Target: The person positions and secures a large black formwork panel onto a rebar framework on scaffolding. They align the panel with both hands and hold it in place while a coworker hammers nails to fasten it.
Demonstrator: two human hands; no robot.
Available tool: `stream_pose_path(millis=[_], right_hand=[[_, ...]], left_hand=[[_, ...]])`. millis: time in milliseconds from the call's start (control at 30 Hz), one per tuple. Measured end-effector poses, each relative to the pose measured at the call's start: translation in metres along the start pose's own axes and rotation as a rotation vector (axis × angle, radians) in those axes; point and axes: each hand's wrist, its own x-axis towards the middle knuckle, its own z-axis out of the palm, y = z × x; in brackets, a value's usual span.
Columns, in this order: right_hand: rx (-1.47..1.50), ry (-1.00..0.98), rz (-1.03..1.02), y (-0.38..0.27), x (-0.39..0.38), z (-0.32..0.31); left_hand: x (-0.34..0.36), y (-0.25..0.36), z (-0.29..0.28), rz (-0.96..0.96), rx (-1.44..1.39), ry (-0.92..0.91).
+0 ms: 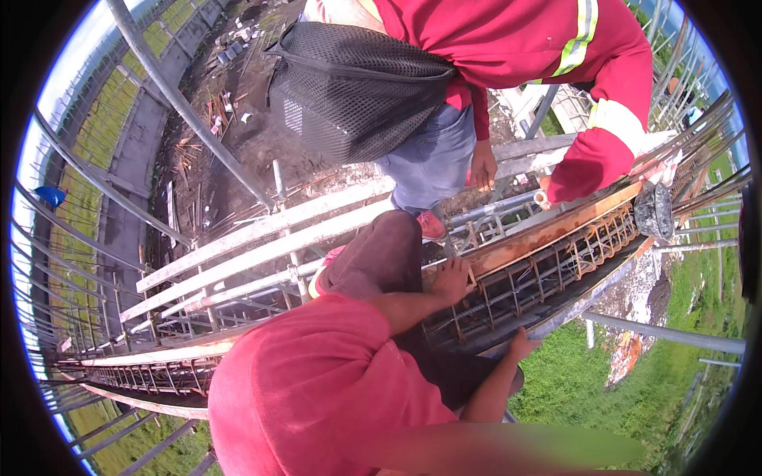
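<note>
My left hand [451, 279] grips the inner edge of the rusty formwork board [508, 246], beside an open reinforcing cage [575, 262] of bars and stirrups. Lower right, my right hand [522, 343] is closed over the outer edge [548, 313] of the same form. My red sleeve [365, 325] and dark-trousered knee [397, 238] show around the left arm. Opposite me a co-worker in a red reflective top [595, 159] leans over, one hand [482, 166] hanging, the other [542, 198] at a small pale cylinder. A dark mesh bag [357, 87] hangs on that person.
The narrow form runs left and right high above grass [579, 381] and a dirt yard [222, 111]. Pale rails [175, 274], scaffold tubes [182, 103] and upright bars [690, 206] surround us. A dark bucket [652, 210] rests at the form's right part.
</note>
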Motion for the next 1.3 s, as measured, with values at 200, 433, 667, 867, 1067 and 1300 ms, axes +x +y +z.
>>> stream_pose_path(millis=[200,433,667,867,1067,1300], right_hand=[[0.025,-0.013,-0.033,-0.003,-0.001,-0.003],[0.014,0.037,-0.056,-0.007,-0.009,-0.002],[-0.025,0.004,0.020,-0.016,-0.017,-0.009],[-0.033,0.028,0.038,-0.035,-0.025,-0.012],[-0.080,0.031,0.102,-0.026,-0.023,-0.009],[-0.235,0.201,0.041,-0.023,-0.019,0.010]], left_hand=[[0.000,-0.003,0.002,0.020,0.012,0.043],[0.005,-0.001,-0.003,-0.010,-0.051,-0.035],[0.009,0.002,0.002,0.043,0.012,-0.026],[0.010,-0.001,0.002,0.057,0.076,-0.017],[0.015,-0.008,0.020,0.090,0.157,-0.037],[0.021,-0.023,0.030,0.165,0.063,-0.033]])
